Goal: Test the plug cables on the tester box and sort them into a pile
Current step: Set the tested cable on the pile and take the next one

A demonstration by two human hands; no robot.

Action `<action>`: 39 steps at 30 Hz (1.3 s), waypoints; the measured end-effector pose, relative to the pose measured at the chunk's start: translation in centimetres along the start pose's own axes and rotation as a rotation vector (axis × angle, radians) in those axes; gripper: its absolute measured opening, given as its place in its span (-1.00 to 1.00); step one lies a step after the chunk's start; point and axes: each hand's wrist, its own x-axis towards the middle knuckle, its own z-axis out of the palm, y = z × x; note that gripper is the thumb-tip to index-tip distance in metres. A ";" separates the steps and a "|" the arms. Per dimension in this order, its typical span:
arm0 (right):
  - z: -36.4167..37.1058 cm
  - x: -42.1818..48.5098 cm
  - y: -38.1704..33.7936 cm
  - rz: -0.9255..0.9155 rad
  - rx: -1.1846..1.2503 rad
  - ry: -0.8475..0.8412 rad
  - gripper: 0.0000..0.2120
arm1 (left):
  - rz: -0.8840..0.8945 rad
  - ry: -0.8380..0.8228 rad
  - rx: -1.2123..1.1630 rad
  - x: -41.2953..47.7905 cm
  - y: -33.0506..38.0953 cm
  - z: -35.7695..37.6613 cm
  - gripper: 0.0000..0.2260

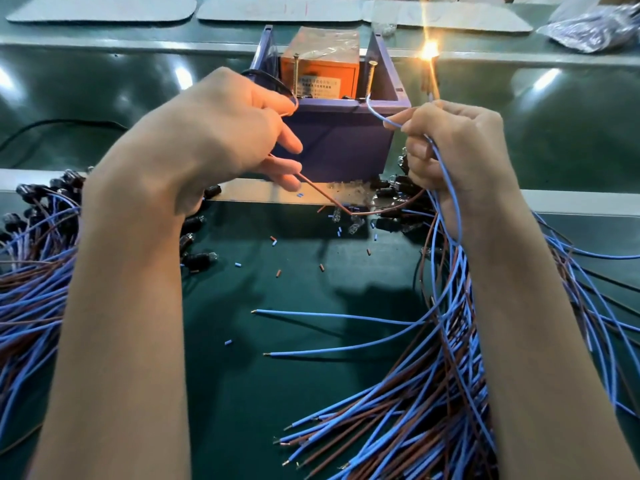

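Fingers point(277, 100) of our left hand point(221, 133) pinch one brown wire point(322, 194); our right hand point(453, 147) grips one blue wire point(375, 114) beneath one glowing bulb point(430, 51). Both wires reach two screws point(296, 74) on the purple tester box point(343, 140). One left pile point(31, 289) and one right pile point(433, 393) of cables flank our arms.

A glossy dark-green bench top point(263, 410), crossed by pale metal rails point(575, 202), catches bright light glints point(547, 79), with grey mats point(100, 8) along its far edge.
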 end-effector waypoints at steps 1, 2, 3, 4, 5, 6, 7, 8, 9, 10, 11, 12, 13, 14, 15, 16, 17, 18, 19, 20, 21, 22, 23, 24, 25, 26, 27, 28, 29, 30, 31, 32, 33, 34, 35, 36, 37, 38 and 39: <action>0.0 0.0 0.0 -0.001 -0.005 -0.001 -0.88 | 0.003 0.000 0.001 -0.1 0.0 0.1 -0.62; 0.0 0.0 0.0 -0.004 -0.009 -0.003 -0.88 | 0.006 0.003 -0.001 -0.1 0.1 0.1 -0.64; 0.0 -0.1 0.0 -0.003 -0.013 -0.005 -0.89 | 0.003 0.006 -0.005 -0.1 0.1 0.2 -0.64; 0.0 0.0 0.0 -0.003 -0.016 -0.007 -0.90 | 0.002 0.011 -0.006 0.0 0.1 0.2 -0.63; 0.0 -0.1 0.0 -0.001 -0.020 -0.006 -0.91 | 0.001 0.009 0.000 0.0 0.0 0.2 -0.62; 0.0 -0.1 0.0 0.002 -0.024 -0.005 -0.91 | 0.004 0.004 0.015 0.1 -0.1 0.3 -0.61; 0.0 -0.1 -0.1 0.003 -0.029 -0.007 -0.91 | 0.009 -0.004 0.037 0.1 -0.1 0.2 -0.60; 0.0 -0.1 -0.1 0.006 -0.039 -0.009 -0.91 | 0.015 -0.021 0.059 0.2 -0.2 0.2 -0.59; 0.0 -0.1 -0.1 0.008 -0.054 -0.011 -0.91 | 0.022 -0.036 0.079 0.2 -0.2 0.2 -0.59; -0.1 -0.1 -0.2 0.008 -0.073 -0.012 -0.90 | 0.028 -0.052 0.101 0.2 -0.2 0.2 -0.62; -0.1 -0.2 -0.2 0.009 -0.092 -0.010 -0.89 | 0.035 -0.069 0.128 0.1 -0.2 0.2 -0.66; -0.2 -0.2 -0.2 0.007 -0.105 -0.007 -0.89 | 0.046 -0.090 0.172 0.1 -0.2 0.2 -0.72; -0.3 -0.2 -0.2 0.006 -0.121 -0.006 -0.90 | 0.056 -0.117 0.224 0.1 -0.1 0.2 -0.75; -0.5 -0.2 -0.2 0.009 -0.152 -0.010 -0.91 | 0.057 -0.150 0.269 0.1 -0.2 0.3 -0.77; -0.6 -0.2 -0.2 0.017 -0.208 -0.022 -0.90 | 0.044 -0.188 0.301 0.2 -0.2 0.3 -0.79; -0.7 -0.1 -0.3 0.033 -0.282 -0.043 -0.88 | 0.015 -0.230 0.321 0.3 -0.2 0.4 -0.79; -0.8 -0.2 -0.3 0.057 -0.363 -0.074 -0.85 | -0.019 -0.272 0.352 0.2 -0.2 0.5 -0.79; -0.8 -0.2 -0.3 0.079 -0.440 -0.111 -0.81 | -0.038 -0.305 0.407 0.2 -0.2 0.5 -0.79; -0.9 -0.3 -0.3 0.091 -0.514 -0.144 -0.79 | -0.035 -0.325 0.472 0.0 0.0 0.4 -0.78; -1.0 -0.3 -0.3 0.090 -0.585 -0.167 -0.78 | -0.002 -0.333 0.537 -0.1 0.1 0.4 -0.75; -1.1 -0.4 -0.3 0.076 -0.643 -0.178 -0.77 | 0.063 -0.323 0.597 -0.1 0.4 0.5 -0.73; -1.1 -0.5 -0.4 0.059 -0.674 -0.178 -0.77 | 0.143 -0.295 0.648 -0.1 0.7 0.8 -0.70; -1.0 -0.7 -0.6 0.044 -0.662 -0.172 -0.76 | 0.220 -0.267 0.670 -0.1 1.1 1.3 -0.66; -1.0 -0.8 -0.8 0.034 -0.601 -0.163 -0.76 | 0.276 -0.264 0.651 -0.1 1.3 2.0 -0.62; -0.9 -0.8 -1.0 0.029 -0.504 -0.153 -0.76 | 0.303 -0.299 0.629 -0.1 1.5 2.8 -0.58; -0.8 -0.9 -1.2 0.024 -0.399 -0.140 -0.75 | 0.308 -0.361 0.632 -0.1 1.6 3.5 -0.56; -0.8 -0.9 -1.4 0.018 -0.314 -0.121 -0.75 | 0.294 -0.435 0.659 -0.1 1.5 4.2 -0.56; -0.8 -1.0 -1.6 0.014 -0.250 -0.096 -0.74 | 0.270 -0.505 0.692 0.0 1.3 4.8 -0.57; -0.9 -0.9 -1.7 0.014 -0.200 -0.061 -0.74 | 0.245 -0.562 0.718 0.0 1.2 5.1 -0.55; -1.0 -0.9 -1.8 0.022 -0.153 -0.019 -0.74 | 0.221 -0.600 0.725 0.0 1.0 5.3 -0.53; -1.1 -0.8 -1.9 0.035 -0.101 0.023 -0.74 | 0.206 -0.620 0.718 0.1 0.9 5.4 -0.53; -1.2 -0.8 -2.0 0.047 -0.046 0.066 -0.74 | 0.205 -0.628 0.705 0.2 0.9 5.6 -0.54; -1.3 -0.7 -2.0 0.055 0.005 0.103 -0.75 | 0.209 -0.635 0.693 0.2 0.9 5.7 -0.57; -1.4 -0.6 -2.0 0.060 0.044 0.133 -0.77 | 0.215 -0.637 0.683 0.2 0.9 5.8 -0.60; -1.4 -0.5 -1.9 0.063 0.070 0.154 -0.80 | 0.222 -0.638 0.678 0.1 1.0 5.8 -0.63; -1.5 -0.4 -1.8 0.065 0.080 0.169 -0.82 | 0.233 -0.640 0.681 0.0 1.2 5.8 -0.65; -1.6 -0.3 -1.7 0.067 0.070 0.174 -0.82 | 0.251 -0.645 0.691 -0.3 1.4 5.7 -0.66; -1.8 -0.3 -1.6 0.068 0.036 0.174 -0.82 | 0.281 -0.653 0.701 -0.5 1.7 5.6 -0.68; -2.0 -0.2 -1.5 0.067 -0.022 0.168 -0.83 | 0.321 -0.666 0.712 -0.9 2.1 5.5 -0.71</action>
